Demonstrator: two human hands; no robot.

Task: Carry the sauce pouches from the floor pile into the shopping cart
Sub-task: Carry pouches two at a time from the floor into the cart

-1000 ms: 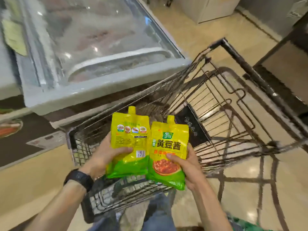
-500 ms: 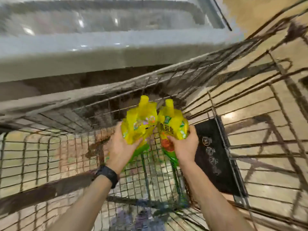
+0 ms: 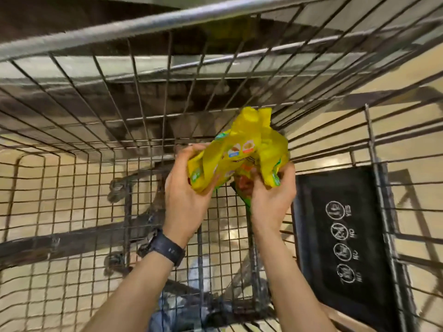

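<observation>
Left hand [image 3: 184, 195] and right hand [image 3: 271, 200], each grip closed low on the pouches [image 3: 249, 144]: soft, squashy, likely slippery film.

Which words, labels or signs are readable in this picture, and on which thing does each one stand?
"YES": on the black panel in the shopping cart, beside the top round sign.
"NO": apparently three times on that panel, beside the three lower signs; slightly blurred.
On the sauce pouches: print and small coloured badges, too blurred to read.
</observation>
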